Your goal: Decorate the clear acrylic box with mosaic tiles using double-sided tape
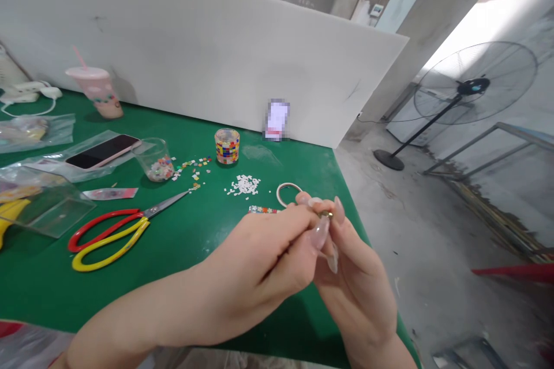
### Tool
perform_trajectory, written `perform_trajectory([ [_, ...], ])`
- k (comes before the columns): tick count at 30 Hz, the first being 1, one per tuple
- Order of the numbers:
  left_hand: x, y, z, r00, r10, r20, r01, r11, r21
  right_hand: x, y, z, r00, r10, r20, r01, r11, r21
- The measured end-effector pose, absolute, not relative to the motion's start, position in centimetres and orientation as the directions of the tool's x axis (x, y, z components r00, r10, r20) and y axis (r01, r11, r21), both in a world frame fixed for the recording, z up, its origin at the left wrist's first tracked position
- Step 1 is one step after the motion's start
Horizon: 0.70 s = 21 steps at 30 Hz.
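My left hand [281, 248] and my right hand [361, 265] meet above the right side of the table. Fingertips of both pinch a small gold-coloured metal piece [325, 214], mostly covered by the fingers. Just beyond them shows a pale ring [279, 195]; whether it is joined to the metal piece I cannot tell. A strip with coloured pieces [262, 209] peeks out behind my left hand. Farther off lie a heap of small white tiles [246, 185] and a round cup covered in coloured mosaic tiles [227, 147].
Red-and-yellow-handled scissors [141, 220] lie open left of my arm. Nearby are a clear cup with tiles [159, 168], scattered tiles [197, 167], a phone [103, 151], a pink tumbler [97, 89] and a clear box [54, 207]. A lit phone [277, 119] leans against the white board [208, 52].
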<state>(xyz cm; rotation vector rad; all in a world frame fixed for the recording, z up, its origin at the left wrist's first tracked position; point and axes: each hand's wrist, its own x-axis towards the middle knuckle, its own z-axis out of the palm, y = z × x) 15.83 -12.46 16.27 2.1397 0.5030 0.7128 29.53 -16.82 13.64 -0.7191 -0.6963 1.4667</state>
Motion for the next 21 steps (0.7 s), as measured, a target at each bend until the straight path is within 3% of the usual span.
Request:
perform_trajectory([
  [13, 16.07, -12.45, 16.47, 0.755, 0.565, 0.333, 0.080, -0.583, 0.809, 29.44, -16.94, 13.90, 0.013, 1.000, 0.011, -0.586, 0.016, -0.810],
  [21, 16.01, -12.49, 16.20, 0.687, 0.613, 0.391, 0.173, -0.661, 0.730, 29.37, -16.62, 13.72, 0.169, 0.977, 0.127, -0.514, 0.197, -0.835],
])
